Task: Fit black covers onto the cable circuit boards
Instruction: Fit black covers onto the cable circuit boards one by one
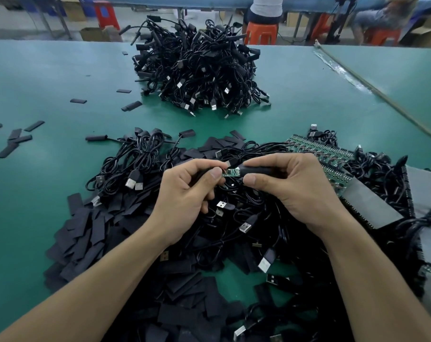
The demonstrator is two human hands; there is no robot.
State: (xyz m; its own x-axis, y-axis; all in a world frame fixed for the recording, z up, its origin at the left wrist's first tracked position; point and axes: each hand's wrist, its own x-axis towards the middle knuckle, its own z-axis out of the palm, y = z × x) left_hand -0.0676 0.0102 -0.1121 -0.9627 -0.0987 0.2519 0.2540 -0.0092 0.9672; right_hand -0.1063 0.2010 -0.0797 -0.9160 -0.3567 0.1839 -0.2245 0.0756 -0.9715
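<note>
Nearest, at the table's front edge: a loose heap of flat black covers (86, 233) mixed with tangled USB cables (246, 225), metal plugs sticking out.

Above that heap, both hands work one piece. The left hand (185, 191) is curled, thumb and fingers pinching the left end of a small green circuit board (230, 172). The right hand (291, 183) is curled too, thumb and forefinger pinching one black cover (256, 171). The cover's mouth is at the board's right end, and most of the board is bare between the two thumbs. Looks like the start of the slide-on, not seated yet.

Risks:
- The cover mouth may be squeezed flat by the pinch, so it catches on the board corner or its components.
- The board may go in tilted, causing a jam or strain on the wire joints.
- The cable trails into the tangle below, so a snag could tug the board out of the left pinch.

Right of the hands: a green panel of boards (333, 156) with cables attached.
Left: stray covers (14, 139) on the green table (49, 77).
Further back: a tall pile of cables (199, 70), seemingly already covered.
Beyond the table: orange stools (261, 33), seated people, boxes.

Writing: none readable. Board print is too small, and no brand is visible.
</note>
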